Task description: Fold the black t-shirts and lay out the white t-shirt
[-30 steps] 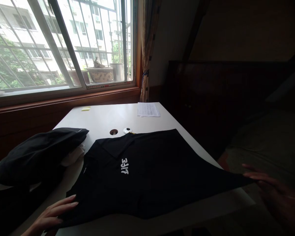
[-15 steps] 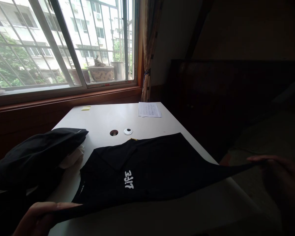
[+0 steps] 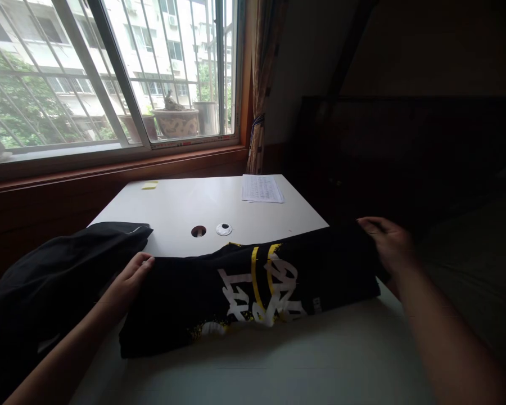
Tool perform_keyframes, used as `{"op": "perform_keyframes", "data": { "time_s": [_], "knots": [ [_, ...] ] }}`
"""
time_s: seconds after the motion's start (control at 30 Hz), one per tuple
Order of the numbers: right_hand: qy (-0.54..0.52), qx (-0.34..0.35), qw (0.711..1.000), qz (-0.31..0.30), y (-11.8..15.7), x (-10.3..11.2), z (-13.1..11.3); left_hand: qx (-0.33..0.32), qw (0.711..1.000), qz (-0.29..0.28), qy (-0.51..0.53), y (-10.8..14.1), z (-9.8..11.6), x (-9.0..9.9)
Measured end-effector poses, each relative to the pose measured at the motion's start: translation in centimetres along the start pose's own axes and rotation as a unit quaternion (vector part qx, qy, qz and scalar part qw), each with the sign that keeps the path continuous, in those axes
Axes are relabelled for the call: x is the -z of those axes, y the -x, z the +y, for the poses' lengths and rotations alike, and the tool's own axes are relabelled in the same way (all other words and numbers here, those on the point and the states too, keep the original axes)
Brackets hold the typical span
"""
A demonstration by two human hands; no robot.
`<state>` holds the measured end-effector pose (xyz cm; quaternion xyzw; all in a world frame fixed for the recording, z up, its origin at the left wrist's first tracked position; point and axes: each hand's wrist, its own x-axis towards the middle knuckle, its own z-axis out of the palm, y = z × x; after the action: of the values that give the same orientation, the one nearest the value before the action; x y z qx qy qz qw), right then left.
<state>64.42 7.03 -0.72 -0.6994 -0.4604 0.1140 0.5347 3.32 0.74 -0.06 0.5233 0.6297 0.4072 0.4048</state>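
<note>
A black T-shirt [image 3: 185, 292] lies folded lengthwise across the white table [image 3: 181, 202]. White lettering and yellow bands show on the side that faces up. My left hand [image 3: 137, 271] pinches the shirt's far left corner. At the far right end, my right hand [image 3: 385, 242] grips the edge of the cloth, with the fingertips partly hidden in dark shade. The shirt's near edge rests toward the front of the table.
A heap of dark clothes [image 3: 63, 270] sits at the table's left side. Printed papers [image 3: 262, 188] and a yellow note [image 3: 149, 184] lie at the back. A round cable hole [image 3: 198, 231] and its white cover [image 3: 224, 229] are beyond the shirt. A barred window [image 3: 181, 73] stands behind.
Both hands have moved away from me, carrying the near edge over to the far side. The shirt is now folded over, its small white print hidden and a large white-yellow print showing.
</note>
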Motion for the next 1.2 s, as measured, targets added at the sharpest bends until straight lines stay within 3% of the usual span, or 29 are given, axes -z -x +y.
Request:
{"op": "perform_keyframes", "data": {
  "time_s": [0.1,0.23,0.37,0.47,0.6,0.7,0.8,0.93,1.1,1.2],
  "knots": [
    [0.004,-0.015,0.997,-0.074,-1.2,-2.7,0.8,-0.003,1.0,0.005,-0.008,-3.6,-2.3,-0.7],
    [0.058,0.007,0.989,-0.138,-2.1,-5.8,2.2,0.039,0.999,0.002,-0.001,-6.0,-4.7,-1.3],
    [0.117,0.011,0.98,-0.159,-2.8,-8.1,4.1,0.057,0.998,0.013,-0.015,-6.7,-5.5,-1.4],
    [0.182,0.027,0.973,-0.141,-3.1,-9.8,4.3,0.066,0.998,0.01,-0.005,-7.0,-5.7,-1.5],
    [0.241,0.167,0.948,-0.124,-1.5,-13.2,1.2,0.086,0.995,-0.026,0.041,-7.2,-5.6,-1.8],
    [0.178,0.281,0.911,-0.244,1.8,-16.6,-3.1,0.072,0.992,-0.06,0.081,-6.9,-5.5,-1.9],
    [0.085,0.37,0.833,-0.402,5.8,-20.3,-7.3,0.049,0.993,-0.066,0.082,-6.3,-5.7,-1.7],
    [0.043,0.435,0.756,-0.488,9.9,-24.3,-10.4,-0.025,0.998,-0.054,0.01,-5.8,-6.6,-0.9],
    [0.086,0.475,0.739,-0.469,11.8,-26.2,-10.7,-0.162,0.98,-0.075,-0.085,-6.0,-7.7,-0.2],
    [0.088,0.512,0.733,-0.439,12.2,-25.5,-10.2,-0.238,0.953,-0.14,-0.126,-6.0,-7.3,0.0]
  ]
}}
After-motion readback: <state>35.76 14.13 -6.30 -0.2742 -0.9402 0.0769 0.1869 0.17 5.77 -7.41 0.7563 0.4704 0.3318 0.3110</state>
